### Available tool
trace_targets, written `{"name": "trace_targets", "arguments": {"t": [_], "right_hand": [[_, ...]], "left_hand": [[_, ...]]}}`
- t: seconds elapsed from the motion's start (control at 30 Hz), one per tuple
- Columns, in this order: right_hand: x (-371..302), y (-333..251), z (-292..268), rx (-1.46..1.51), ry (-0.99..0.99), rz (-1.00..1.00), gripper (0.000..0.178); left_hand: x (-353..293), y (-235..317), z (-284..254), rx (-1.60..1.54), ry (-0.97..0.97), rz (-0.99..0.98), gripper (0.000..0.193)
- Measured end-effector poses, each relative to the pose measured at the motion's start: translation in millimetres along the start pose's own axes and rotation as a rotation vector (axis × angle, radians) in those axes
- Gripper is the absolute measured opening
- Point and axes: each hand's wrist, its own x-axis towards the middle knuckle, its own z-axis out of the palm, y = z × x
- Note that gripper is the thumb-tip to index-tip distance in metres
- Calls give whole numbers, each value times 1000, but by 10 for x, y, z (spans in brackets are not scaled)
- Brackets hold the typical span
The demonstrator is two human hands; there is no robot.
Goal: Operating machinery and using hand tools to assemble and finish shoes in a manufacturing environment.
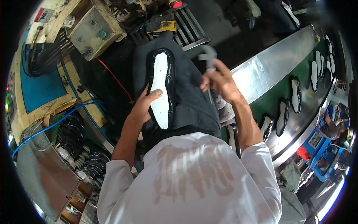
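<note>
A black shoe upper lies sole side up along my thigh, its glossy edge folded in around a long white insole. My left hand grips it from the left side, thumb pressed on the white insole and fingers hidden underneath. To the right of the shoe, in the air over my other leg, my right hand is closed around grey metal pincers. Their curved jaws point up and away from me, blurred by motion, so the exact form is hard to make out. The jaws are apart from the shoe.
On the right runs a green conveyor belt with a metal edge, carrying several shoes and white soles. At the left stand a machine control box, a blue hose and a rack of black shoes. A slatted metal grate lies ahead.
</note>
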Motion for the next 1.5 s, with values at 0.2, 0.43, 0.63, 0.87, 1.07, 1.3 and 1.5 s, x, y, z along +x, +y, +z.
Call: {"name": "trace_targets", "arguments": {"t": [0.2,0.43,0.63,0.87,1.07,1.3,1.5], "right_hand": [[391,-367,683,-420,544,-666,28],[701,-84,532,-1423,370,-792,20],[731,510,444,-1680,194,-400,32],[671,-615,1149,-888,243,-874,24],[1006,-617,721,-1854,-77,-521,27],[1059,-269,766,-1944,-175,-347,30],[1103,-302,846,-1667,-96,-701,19]], "left_hand": [[-2,-9,63,83,59,58,97],[-41,49,205,114,33,167,100],[33,-105,254,252,101,275,105],[-16,-234,286,326,160,393,105],[58,-90,415,358,164,407,105],[55,-224,266,359,193,364,106],[-37,-226,204,245,119,364,104]]}}
